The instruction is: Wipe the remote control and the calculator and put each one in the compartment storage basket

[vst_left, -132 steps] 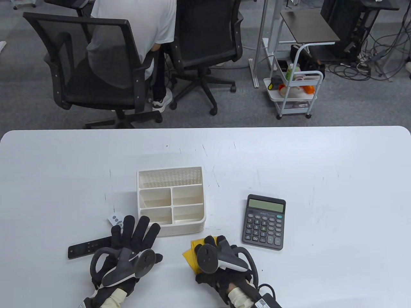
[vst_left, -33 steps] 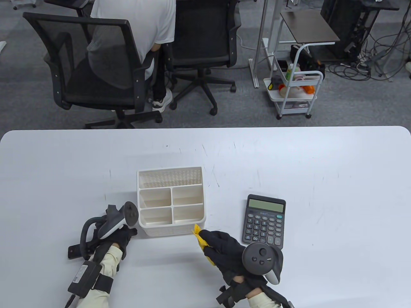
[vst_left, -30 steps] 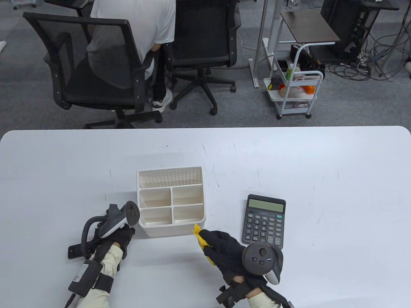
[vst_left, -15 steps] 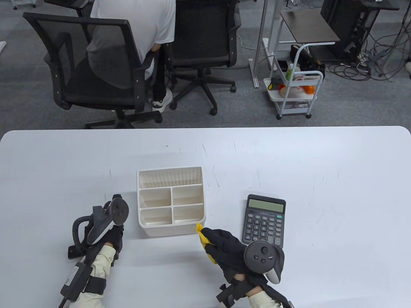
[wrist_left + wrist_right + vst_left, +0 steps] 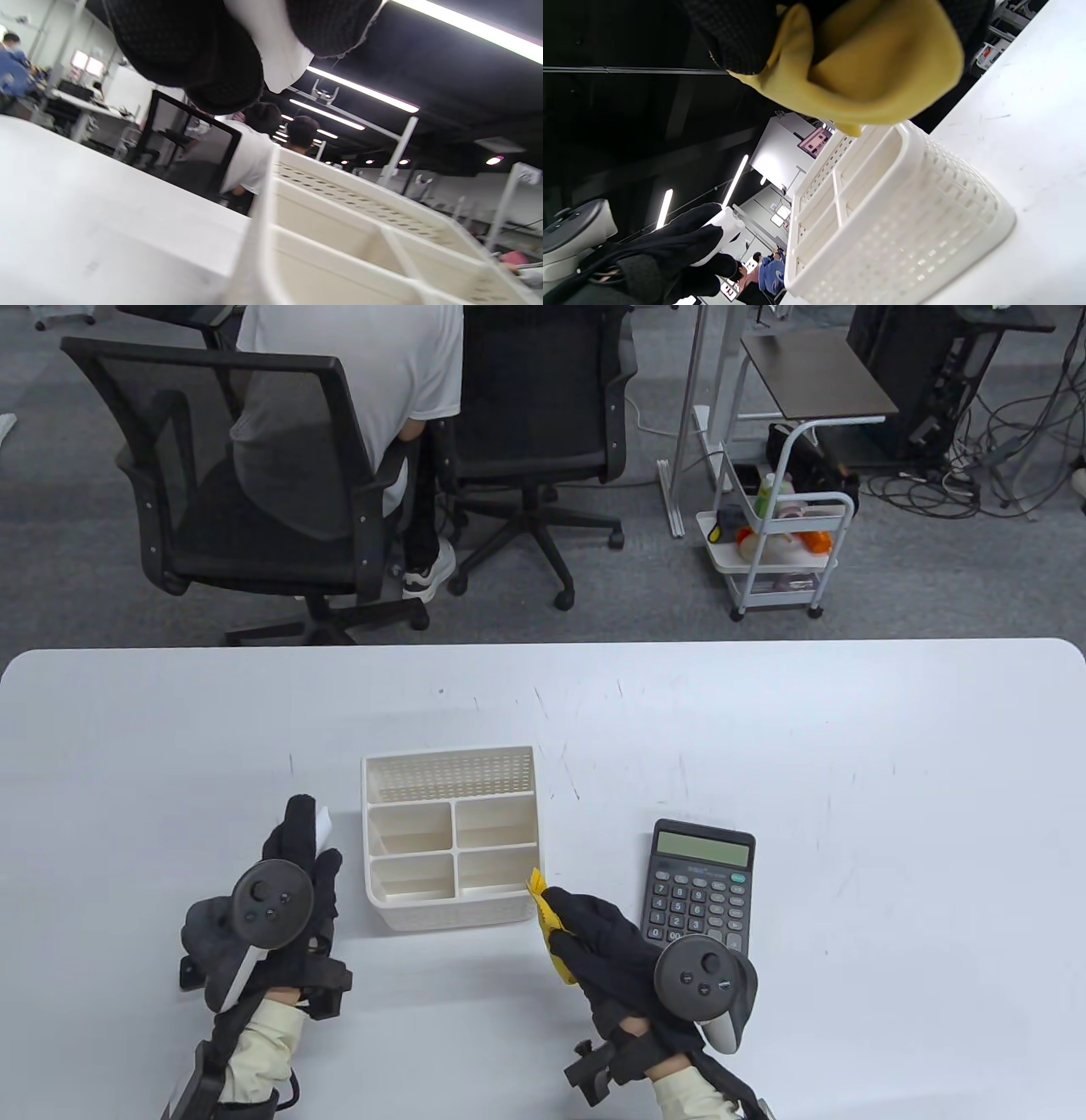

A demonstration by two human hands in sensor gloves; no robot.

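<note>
A black remote (image 5: 188, 970) lies on the surface under the left hand (image 5: 293, 882), whose grip clamps a white remote (image 5: 323, 824) beside the basket (image 5: 450, 837). The right hand (image 5: 598, 946) pinches a yellow cloth (image 5: 550, 929); the calculator (image 5: 699, 891) lies just right.

Showing on the table are two remotes, one white (image 5: 322, 824) and one black (image 5: 188, 971), one calculator (image 5: 699, 889), one basket (image 5: 452, 838) with five compartments, and one yellow cloth (image 5: 550, 929).

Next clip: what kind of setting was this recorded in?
Most likely an open office or lab: mesh office chairs on grey carpet, a white worktable, and loose cables by equipment racks.
</note>
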